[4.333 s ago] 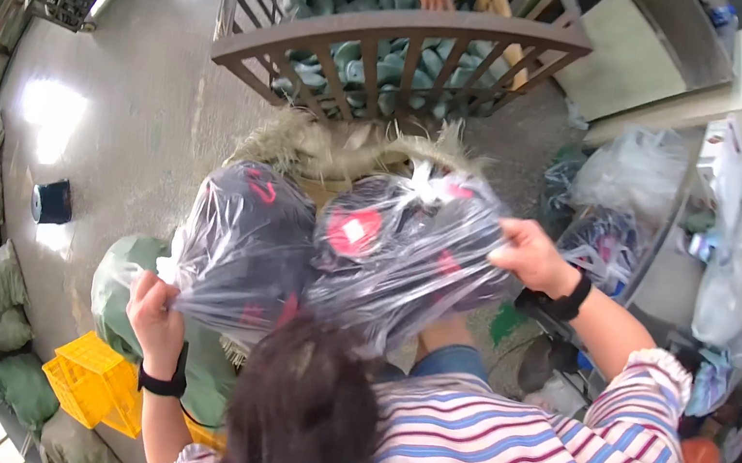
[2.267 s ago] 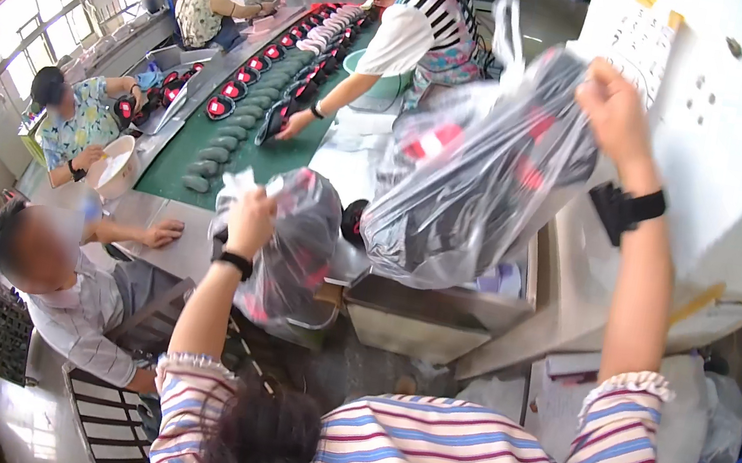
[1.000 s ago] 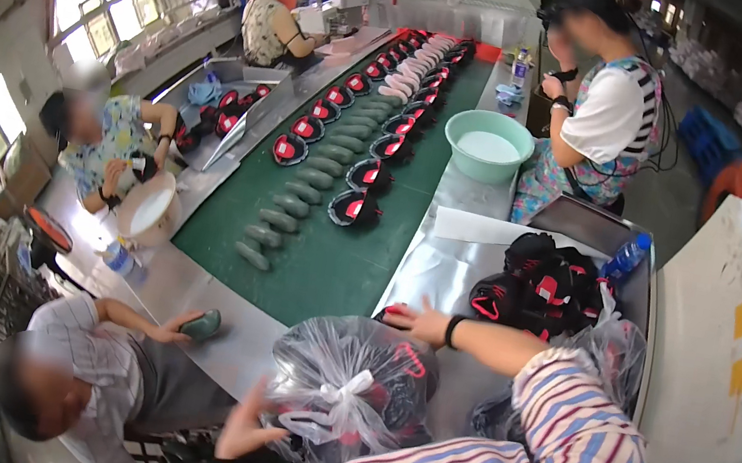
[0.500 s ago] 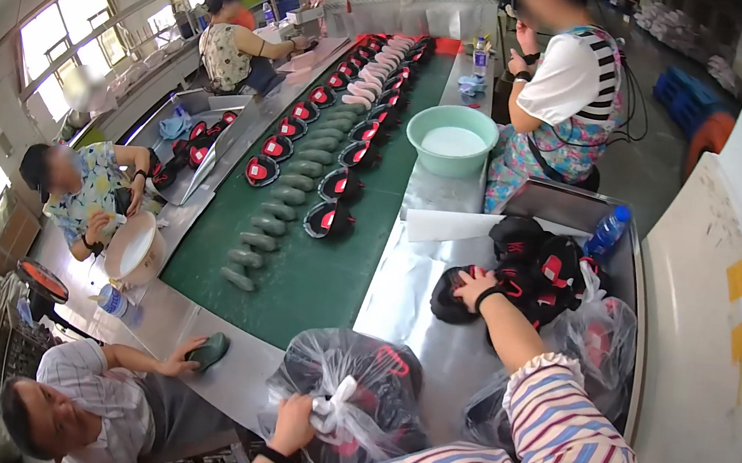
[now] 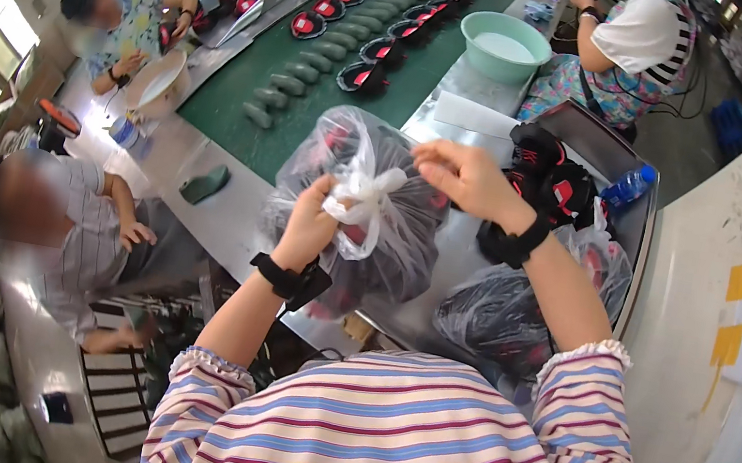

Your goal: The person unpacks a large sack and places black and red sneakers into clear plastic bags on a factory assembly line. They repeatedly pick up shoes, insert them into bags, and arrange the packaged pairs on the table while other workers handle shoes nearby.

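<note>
A clear plastic bag (image 5: 396, 255) packed with dark and red pieces stands in front of me at the table's near end. My left hand (image 5: 309, 221) is closed on the bag's twisted white neck, at its left side. My right hand (image 5: 472, 185) hovers by the bag's upper right, fingers stretched and slightly bent, with nothing visible in them. Black shoe uppers with red linings (image 5: 569, 191) are piled in a metal tray to the right. Next to them lies another clear bag (image 5: 500, 312) with dark contents.
Rows of grey-green shoe lasts (image 5: 311, 60) and black-red uppers (image 5: 362, 78) line the green belt (image 5: 226, 99). A mint basin (image 5: 505, 46) and a blue-capped bottle (image 5: 629, 186) stand at the right. A co-worker (image 5: 64, 219) sits at the lower left, near a dark green last (image 5: 204, 184).
My right hand has left the black uppers and come over to the bag. The bag has shifted farther onto the table. The lower-left co-worker's hand has left the green last.
</note>
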The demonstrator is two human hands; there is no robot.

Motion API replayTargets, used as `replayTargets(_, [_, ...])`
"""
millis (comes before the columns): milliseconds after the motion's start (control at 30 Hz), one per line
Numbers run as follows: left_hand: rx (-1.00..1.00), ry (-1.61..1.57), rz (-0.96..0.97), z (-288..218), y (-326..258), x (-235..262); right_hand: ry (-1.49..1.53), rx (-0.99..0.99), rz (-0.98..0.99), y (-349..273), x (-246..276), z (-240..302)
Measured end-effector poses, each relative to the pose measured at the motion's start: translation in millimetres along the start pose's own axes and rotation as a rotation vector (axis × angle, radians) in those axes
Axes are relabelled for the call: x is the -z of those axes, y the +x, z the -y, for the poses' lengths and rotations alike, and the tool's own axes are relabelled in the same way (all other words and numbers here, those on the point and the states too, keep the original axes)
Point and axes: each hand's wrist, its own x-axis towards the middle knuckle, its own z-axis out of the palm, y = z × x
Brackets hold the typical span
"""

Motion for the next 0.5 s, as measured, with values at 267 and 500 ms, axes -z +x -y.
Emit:
replayTargets(267, [-0.027,0.156,-0.004,67.2,-25.2,12.3,-0.147,-0.105,-0.012,-25.1,-53.7,-44.1])
replayTargets(500, [-0.323,0.236,0.662,20.7,-37.3,11.4,-0.315,-0.108,-0.022,0.0,-90.4,-36.3])
